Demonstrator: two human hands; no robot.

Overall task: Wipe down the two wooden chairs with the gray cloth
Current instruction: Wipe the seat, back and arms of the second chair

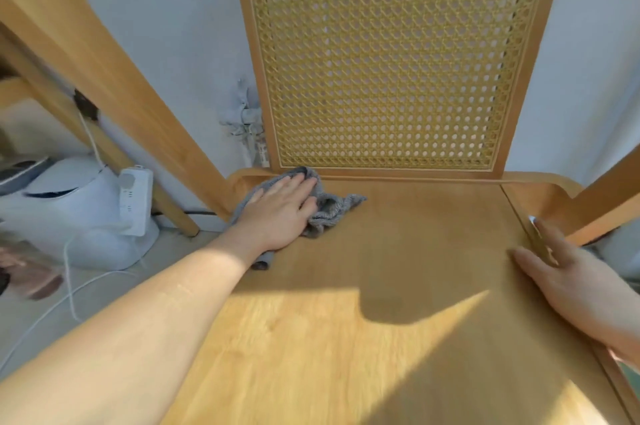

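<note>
A wooden chair fills the view, with a flat wooden seat [398, 269] and a woven cane backrest [384, 61]. The gray cloth [329, 208] lies bunched on the seat's far left corner. My left hand [280, 210] presses flat on the cloth with straight fingers. My right hand [568, 272] rests on the seat's right edge, its thumb on top of the seat and its fingers over the edge, partly hidden. Sunlight falls on the near part of the seat. Only one chair is in view.
A wooden table leg [114, 102] slants down at the left of the chair. On the floor at the left stand a white appliance [69, 213] and a white power strip [135, 199] with cables. A white wall stands behind the chair.
</note>
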